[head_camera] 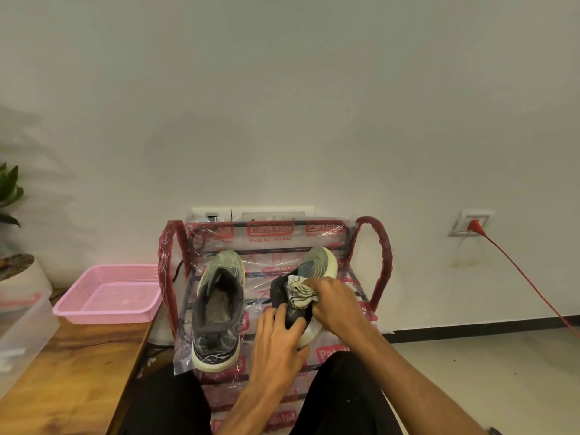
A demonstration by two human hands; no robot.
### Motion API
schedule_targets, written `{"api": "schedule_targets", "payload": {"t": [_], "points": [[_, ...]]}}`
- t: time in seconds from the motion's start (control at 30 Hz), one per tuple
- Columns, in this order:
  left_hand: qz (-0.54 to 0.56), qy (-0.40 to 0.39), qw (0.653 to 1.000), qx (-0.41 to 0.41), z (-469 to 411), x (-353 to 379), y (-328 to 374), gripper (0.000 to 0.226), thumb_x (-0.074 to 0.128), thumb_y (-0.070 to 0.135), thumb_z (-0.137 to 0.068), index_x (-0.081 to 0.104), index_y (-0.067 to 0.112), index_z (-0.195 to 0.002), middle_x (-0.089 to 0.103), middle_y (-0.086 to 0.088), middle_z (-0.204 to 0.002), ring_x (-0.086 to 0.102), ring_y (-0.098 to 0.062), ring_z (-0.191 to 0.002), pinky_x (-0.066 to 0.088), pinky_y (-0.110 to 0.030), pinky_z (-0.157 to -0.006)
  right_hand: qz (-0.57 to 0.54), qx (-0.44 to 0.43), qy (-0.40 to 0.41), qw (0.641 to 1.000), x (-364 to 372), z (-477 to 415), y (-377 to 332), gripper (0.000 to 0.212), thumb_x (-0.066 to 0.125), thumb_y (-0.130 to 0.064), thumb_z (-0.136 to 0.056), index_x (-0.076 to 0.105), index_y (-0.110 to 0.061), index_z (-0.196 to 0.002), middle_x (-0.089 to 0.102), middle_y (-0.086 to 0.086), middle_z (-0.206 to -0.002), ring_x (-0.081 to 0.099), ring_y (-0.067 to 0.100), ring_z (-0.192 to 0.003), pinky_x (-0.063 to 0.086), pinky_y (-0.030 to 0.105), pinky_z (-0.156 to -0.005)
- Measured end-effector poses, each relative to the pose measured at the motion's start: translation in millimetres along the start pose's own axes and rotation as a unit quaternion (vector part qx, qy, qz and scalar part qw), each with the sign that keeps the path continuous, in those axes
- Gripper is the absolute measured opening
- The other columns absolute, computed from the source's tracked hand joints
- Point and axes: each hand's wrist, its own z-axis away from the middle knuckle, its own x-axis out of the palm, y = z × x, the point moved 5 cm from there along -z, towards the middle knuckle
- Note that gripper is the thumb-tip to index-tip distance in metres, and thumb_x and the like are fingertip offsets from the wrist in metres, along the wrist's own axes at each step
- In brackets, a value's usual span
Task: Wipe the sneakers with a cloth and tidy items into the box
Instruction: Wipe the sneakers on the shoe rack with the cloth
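Rack shelf (381,262): sneaker (318,265), cloth (301,291) (both hands (276,343) (332,304))

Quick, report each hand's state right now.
Left hand: grips the sneaker on the right.
Right hand: holds the cloth against that sneaker.

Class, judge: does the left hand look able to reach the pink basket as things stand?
Probably not yet: the left hand grips the sneaker being wiped. Freed, it must cross the other sneaker and rack rail to the pink basket.
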Motion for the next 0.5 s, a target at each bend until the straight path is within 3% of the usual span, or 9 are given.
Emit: {"api": "schedule_targets", "payload": {"t": [0.07, 0.2, 0.33, 0.4, 0.5], "points": [[-0.015, -0.017, 1.000, -0.002, 0.2, -0.8, -0.1, 0.060, 0.093, 0.031, -0.041, 0.055, 0.024, -0.087, 0.062, -0.008, -0.108, 0.058, -0.025, -0.093, 0.053, -0.033, -0.070, -0.022, 0.035, 0.018, 0.999, -5.1, -3.9, 7.2, 0.038, 0.059, -0.004, -0.082, 0.067, -0.018, -0.116, 0.072, 0.005, -0.106, 0.066, 0.026, -0.094, 0.054, 0.037, -0.077], [-0.028, -0.028, 0.999, -0.023, 0.3, -1.3, -4.8, 0.067, 0.094, 0.034, -0.039, 0.050, 0.027, -0.090, 0.059, -0.009, -0.114, 0.059, -0.026, -0.096, 0.053, -0.032, -0.070, -0.169, 0.113, 0.076, 0.976, -14.5, 1.4, 21.2, 0.036, 0.059, 0.003, -0.082, 0.072, -0.016, -0.110, 0.074, 0.003, -0.096, 0.065, 0.017, -0.082, 0.053, 0.028, -0.068], [-0.024, -0.020, 0.999, -0.015, -1.8, -4.0, -1.0, 0.056, 0.079, 0.034, -0.072, 0.046, 0.030, -0.117, 0.042, -0.007, -0.137, 0.039, -0.026, -0.124, 0.040, -0.034, -0.098, -0.204, 0.110, 0.076, 0.970, -12.4, 6.0, 23.0, 0.030, 0.062, -0.001, -0.082, 0.075, -0.020, -0.102, 0.074, -0.003, -0.090, 0.063, 0.009, -0.076, 0.044, 0.011, -0.058], [-0.011, -0.014, 1.000, -0.016, -4.0, -3.9, -2.7, 0.056, 0.072, 0.033, -0.078, 0.041, 0.032, -0.125, 0.035, -0.005, -0.141, 0.031, -0.024, -0.129, 0.032, -0.032, -0.105, -0.205, 0.081, 0.053, 0.974, -10.4, 6.7, 16.5, 0.029, 0.061, -0.001, -0.078, 0.076, -0.021, -0.092, 0.074, -0.005, -0.084, 0.063, 0.008, -0.072, 0.049, 0.018, -0.058], [0.015, -0.014, 1.000, -0.011, -6.1, -3.4, -3.6, 0.059, 0.074, 0.022, -0.070, 0.045, 0.034, -0.120, 0.043, -0.001, -0.129, 0.040, -0.023, -0.118, 0.040, -0.030, -0.095, -0.196, 0.040, 0.009, 0.980, -5.7, 9.7, 1.4, 0.033, 0.056, -0.003, -0.071, 0.075, -0.022, -0.090, 0.074, -0.006, -0.080, 0.064, 0.008, -0.071, 0.055, 0.032, -0.062]]}}
